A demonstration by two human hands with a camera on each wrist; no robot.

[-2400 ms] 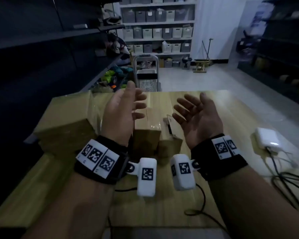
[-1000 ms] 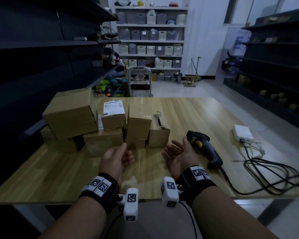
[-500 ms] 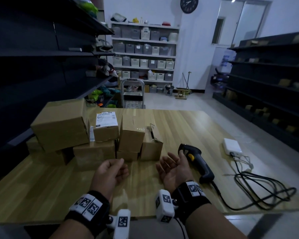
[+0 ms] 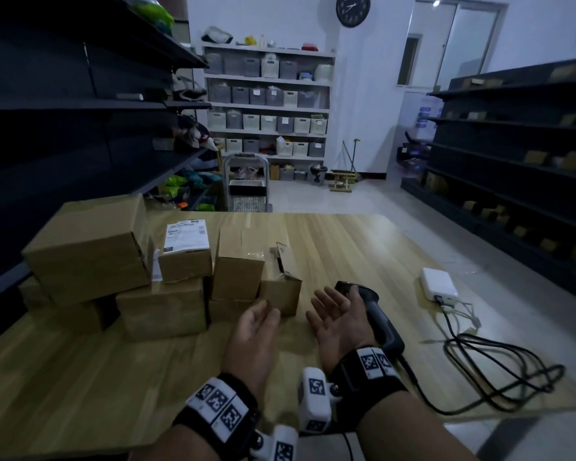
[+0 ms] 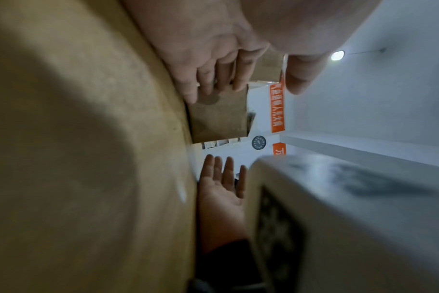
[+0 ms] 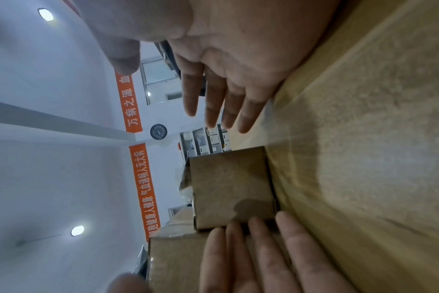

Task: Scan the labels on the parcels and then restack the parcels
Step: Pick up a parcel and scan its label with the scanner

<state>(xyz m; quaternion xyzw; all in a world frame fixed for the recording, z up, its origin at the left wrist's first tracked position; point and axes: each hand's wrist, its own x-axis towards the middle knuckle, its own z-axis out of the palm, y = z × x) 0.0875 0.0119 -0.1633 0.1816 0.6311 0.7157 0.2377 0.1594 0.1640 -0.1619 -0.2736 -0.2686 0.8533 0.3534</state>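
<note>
**Both hands empty in front of the boxes**

While the left hand (image 4: 256, 331) and right hand (image 4: 338, 316) hover palms inward with fingers loosely spread, neither grips anything. Stacked boxes (image 4: 167, 277) fill the table's (image 4: 363, 254) left half, just beyond the fingertips. Beside the right hand lies the scanner (image 4: 378, 319). Bare tabletop stretches rightward to the charger (image 4: 439, 287) and cable (image 4: 499, 377).

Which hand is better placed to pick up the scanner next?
Right. The right hand lies open, palm up, right beside the scanner; the left hand, also empty, sits farther away, near the parcels.
</note>
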